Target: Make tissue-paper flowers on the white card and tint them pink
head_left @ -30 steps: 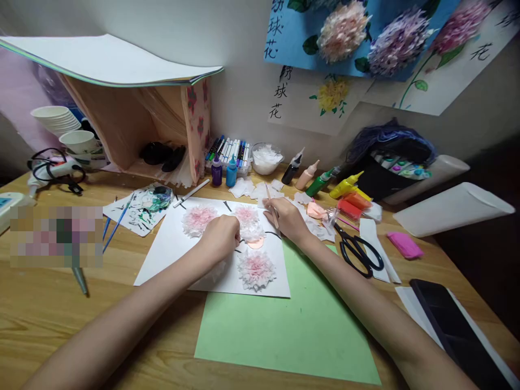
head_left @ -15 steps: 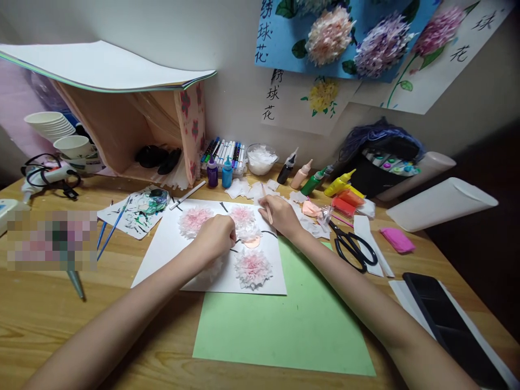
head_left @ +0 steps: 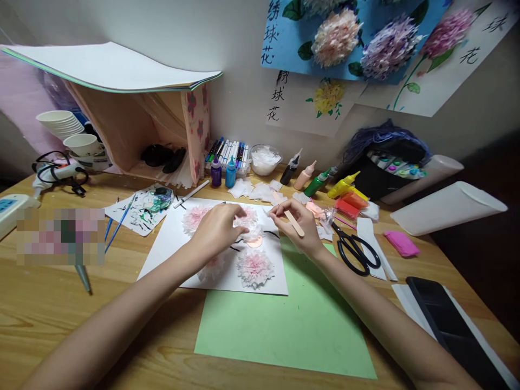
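Note:
My left hand (head_left: 219, 227) is above the white paper (head_left: 162, 254), beside a pink-and-white tissue paper flower (head_left: 246, 216). Its thumb and fingers are apart, with nothing visible between them. At the paper's right edge, my right hand (head_left: 300, 225) is closed around a wooden craft stick (head_left: 294, 224). A pale scrap seems to be at its fingertips, too small to make out. Below the upper right flower lies a flat peach clay disc (head_left: 255, 241). More flowers sit on the paper: one at lower right (head_left: 255, 268), one at upper left (head_left: 193, 221), and one partly hidden under my left arm.
White tissue pieces (head_left: 262, 192) lie behind the paper, before a glass bowl (head_left: 266, 161) and paint bottles (head_left: 290, 168). Black scissors (head_left: 357, 254) rest on the right. Green paper (head_left: 284, 330) extends toward me. A paint-smeared sheet (head_left: 146, 208) and brushes (head_left: 119, 222) lie left.
My left hand has opened from a closed pinch over the flower. My right hand has drawn back from the tissue pieces toward me, and the stick now points outward from it.

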A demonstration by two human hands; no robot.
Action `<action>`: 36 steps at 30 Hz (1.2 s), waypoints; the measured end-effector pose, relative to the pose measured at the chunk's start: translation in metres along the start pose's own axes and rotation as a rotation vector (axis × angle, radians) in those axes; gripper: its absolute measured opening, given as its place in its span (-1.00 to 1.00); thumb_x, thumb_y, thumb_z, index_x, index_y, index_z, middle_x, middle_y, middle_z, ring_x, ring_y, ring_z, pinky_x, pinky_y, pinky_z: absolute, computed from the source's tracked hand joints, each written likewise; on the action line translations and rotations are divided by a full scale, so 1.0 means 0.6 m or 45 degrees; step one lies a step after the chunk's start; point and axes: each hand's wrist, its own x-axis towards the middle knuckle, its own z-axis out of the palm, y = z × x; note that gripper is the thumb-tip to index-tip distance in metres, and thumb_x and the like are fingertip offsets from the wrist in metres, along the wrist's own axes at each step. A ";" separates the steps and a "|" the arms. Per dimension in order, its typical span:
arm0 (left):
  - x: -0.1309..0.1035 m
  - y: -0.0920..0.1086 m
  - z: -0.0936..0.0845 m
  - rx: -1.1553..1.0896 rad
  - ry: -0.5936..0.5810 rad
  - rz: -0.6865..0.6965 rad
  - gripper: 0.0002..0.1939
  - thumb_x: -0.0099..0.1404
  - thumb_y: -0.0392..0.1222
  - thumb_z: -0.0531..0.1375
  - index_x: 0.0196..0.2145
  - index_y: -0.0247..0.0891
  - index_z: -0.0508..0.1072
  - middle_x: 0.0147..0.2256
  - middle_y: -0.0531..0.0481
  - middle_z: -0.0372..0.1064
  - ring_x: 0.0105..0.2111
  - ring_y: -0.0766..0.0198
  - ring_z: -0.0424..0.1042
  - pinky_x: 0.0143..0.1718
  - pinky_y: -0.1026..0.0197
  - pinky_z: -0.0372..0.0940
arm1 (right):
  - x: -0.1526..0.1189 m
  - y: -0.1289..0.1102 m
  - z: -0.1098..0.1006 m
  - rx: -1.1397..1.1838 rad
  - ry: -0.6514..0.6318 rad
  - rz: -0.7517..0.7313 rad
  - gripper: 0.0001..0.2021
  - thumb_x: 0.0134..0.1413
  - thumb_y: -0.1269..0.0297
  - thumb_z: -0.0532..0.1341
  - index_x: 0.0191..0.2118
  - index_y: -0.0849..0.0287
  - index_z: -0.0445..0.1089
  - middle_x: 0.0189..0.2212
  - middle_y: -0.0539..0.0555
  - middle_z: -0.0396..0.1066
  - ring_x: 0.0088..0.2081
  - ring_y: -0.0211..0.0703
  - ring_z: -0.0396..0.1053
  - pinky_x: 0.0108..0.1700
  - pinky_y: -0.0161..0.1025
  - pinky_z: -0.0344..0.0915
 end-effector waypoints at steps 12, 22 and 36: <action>0.023 -0.013 0.027 -0.584 -0.188 -0.029 -0.86 0.17 -0.22 0.17 -0.40 -0.32 0.51 -0.36 -0.07 0.53 -0.35 0.22 0.47 -0.31 0.24 0.30 | -0.038 0.004 0.022 0.476 -0.140 0.320 -0.77 -0.07 0.23 0.36 -0.42 0.14 0.27 -0.38 0.01 0.42 -0.31 -0.23 0.38 -0.24 -0.26 0.32; 0.022 -0.023 -0.027 -0.275 -0.418 -0.097 -0.81 0.13 -0.18 0.17 -0.38 -0.35 0.52 -0.40 -0.06 0.51 -0.39 0.25 0.42 -0.39 0.29 0.21 | -0.066 0.023 0.013 0.393 -0.138 0.097 -0.40 0.24 -0.11 -0.13 -0.51 0.18 0.44 -0.64 0.04 0.28 -0.58 -0.23 0.22 -0.53 -0.24 0.17; 0.026 -0.036 0.012 -0.219 -0.591 -0.066 -0.81 0.12 -0.20 0.18 -0.37 -0.32 0.56 -0.38 -0.03 0.53 -0.39 0.27 0.42 -0.40 0.29 0.18 | -0.066 0.035 0.019 0.315 -0.389 0.214 -0.48 0.28 -0.03 -0.08 -0.47 0.22 0.40 -0.62 0.01 0.36 -0.63 -0.33 0.16 -0.56 -0.31 0.08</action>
